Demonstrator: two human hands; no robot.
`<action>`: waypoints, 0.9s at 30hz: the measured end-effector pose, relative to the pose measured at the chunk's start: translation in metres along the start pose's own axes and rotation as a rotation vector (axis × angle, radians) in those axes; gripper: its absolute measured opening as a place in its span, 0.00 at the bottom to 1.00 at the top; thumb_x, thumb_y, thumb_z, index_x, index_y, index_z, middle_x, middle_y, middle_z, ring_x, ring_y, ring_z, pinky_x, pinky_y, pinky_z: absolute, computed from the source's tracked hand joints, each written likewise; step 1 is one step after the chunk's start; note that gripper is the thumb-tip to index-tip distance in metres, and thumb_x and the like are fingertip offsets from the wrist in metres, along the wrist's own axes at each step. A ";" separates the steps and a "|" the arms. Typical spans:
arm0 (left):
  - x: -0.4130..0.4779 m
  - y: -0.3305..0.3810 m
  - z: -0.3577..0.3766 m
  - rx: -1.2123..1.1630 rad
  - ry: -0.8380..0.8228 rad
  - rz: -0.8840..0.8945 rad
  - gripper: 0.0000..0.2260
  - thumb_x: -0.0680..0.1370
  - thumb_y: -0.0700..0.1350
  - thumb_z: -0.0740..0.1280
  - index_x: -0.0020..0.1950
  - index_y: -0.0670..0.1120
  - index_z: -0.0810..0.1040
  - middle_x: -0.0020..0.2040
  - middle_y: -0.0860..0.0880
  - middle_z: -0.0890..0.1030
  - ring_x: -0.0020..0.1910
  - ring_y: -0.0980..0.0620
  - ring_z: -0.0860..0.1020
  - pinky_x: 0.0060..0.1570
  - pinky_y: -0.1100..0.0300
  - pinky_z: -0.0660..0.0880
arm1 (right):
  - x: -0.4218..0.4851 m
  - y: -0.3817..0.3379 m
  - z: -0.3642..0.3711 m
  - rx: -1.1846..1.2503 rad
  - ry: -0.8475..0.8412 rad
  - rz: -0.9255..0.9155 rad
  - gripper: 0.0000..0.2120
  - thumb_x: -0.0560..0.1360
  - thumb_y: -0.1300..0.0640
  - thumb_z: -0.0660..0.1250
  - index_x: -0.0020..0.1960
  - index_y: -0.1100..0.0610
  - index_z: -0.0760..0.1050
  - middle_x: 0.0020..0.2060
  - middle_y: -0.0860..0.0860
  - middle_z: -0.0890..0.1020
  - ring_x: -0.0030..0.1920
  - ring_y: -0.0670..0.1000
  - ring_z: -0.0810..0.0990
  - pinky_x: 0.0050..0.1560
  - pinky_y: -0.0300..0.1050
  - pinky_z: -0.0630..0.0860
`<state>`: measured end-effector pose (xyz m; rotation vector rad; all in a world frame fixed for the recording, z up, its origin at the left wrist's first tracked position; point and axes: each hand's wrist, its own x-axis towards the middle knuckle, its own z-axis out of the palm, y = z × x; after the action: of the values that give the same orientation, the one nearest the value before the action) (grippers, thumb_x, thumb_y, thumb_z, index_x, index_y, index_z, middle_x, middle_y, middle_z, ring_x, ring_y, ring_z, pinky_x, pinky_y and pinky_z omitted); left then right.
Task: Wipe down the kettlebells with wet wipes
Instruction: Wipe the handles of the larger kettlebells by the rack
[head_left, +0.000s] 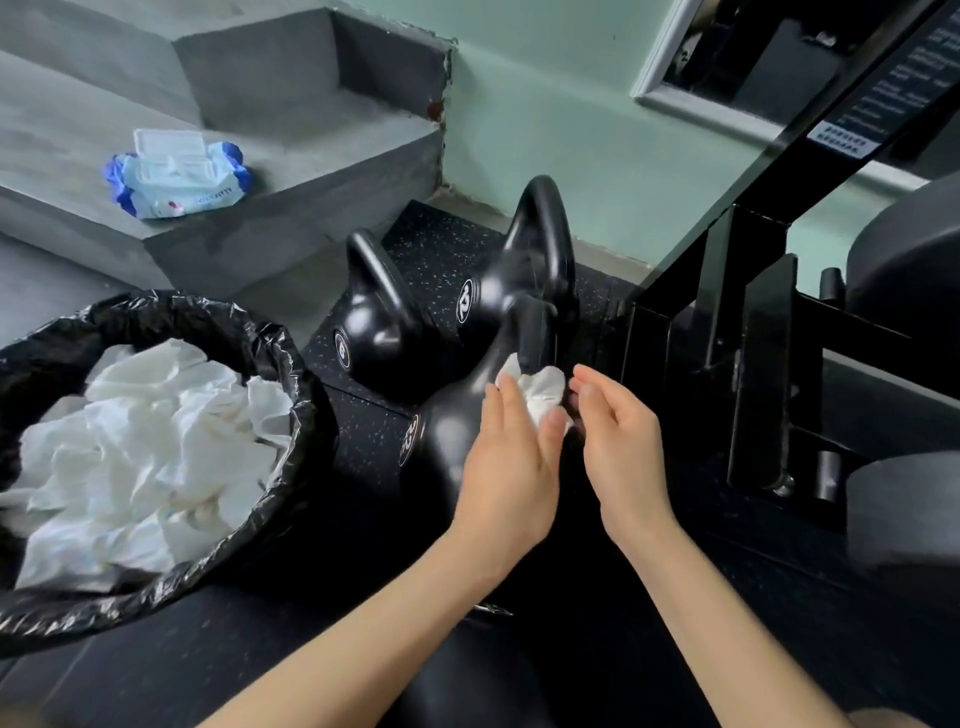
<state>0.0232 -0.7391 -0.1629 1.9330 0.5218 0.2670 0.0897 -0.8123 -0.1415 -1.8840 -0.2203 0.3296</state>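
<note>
Far right: black machine frame (769, 364), blocking the view past the kettlebells. One white sticker (841, 140) on its slanted beam, print too blurred to read.
Back left: grey concrete steps (311, 156).
Lower left: one bin with black liner (291, 364), heaped with crumpled used wipes (156, 441).
On speckled black mat (363, 426): three black kettlebells, packed close.
- far kettlebell (493, 291): marked "12"
- left kettlebell (379, 322): single digit, 6 or 8, can't tell
- nearest kettlebell (452, 431): two digits, "32" or "22", smeared

On lower step: one pale blue wipes pack (176, 176), flip lid up, brand print unreadable.
Left hand (506, 467): pinching crumpled wet wipe (543, 389) between thumb and fingers, against nearest kettlebell at base of handle.
Right hand (623, 431): fingers loosely curled, relaxed, holding nothing, fingertips just beside wet wipe; contact unclear.
</note>
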 end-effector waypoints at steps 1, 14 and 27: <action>0.004 0.001 0.005 0.028 0.003 -0.049 0.29 0.80 0.56 0.49 0.77 0.42 0.49 0.77 0.46 0.58 0.74 0.47 0.62 0.69 0.51 0.64 | 0.004 0.001 0.003 0.053 -0.016 0.070 0.14 0.79 0.54 0.59 0.63 0.54 0.75 0.60 0.50 0.80 0.61 0.47 0.77 0.65 0.51 0.72; 0.100 0.019 -0.019 -0.105 -0.172 -0.351 0.19 0.80 0.46 0.49 0.65 0.41 0.71 0.57 0.36 0.79 0.59 0.38 0.76 0.63 0.46 0.70 | 0.092 -0.046 0.001 -0.138 -0.162 0.227 0.13 0.71 0.56 0.72 0.55 0.57 0.81 0.47 0.51 0.82 0.40 0.46 0.77 0.35 0.38 0.71; 0.067 -0.009 -0.002 -0.008 -0.058 -0.160 0.24 0.80 0.57 0.42 0.75 0.52 0.54 0.54 0.41 0.81 0.51 0.40 0.80 0.56 0.46 0.74 | 0.098 -0.038 0.003 -0.162 -0.173 0.238 0.17 0.72 0.59 0.72 0.59 0.61 0.78 0.44 0.54 0.81 0.35 0.42 0.73 0.21 0.25 0.64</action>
<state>0.0788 -0.7031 -0.1742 1.8737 0.6321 0.1098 0.1813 -0.7665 -0.1180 -2.0471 -0.1415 0.6551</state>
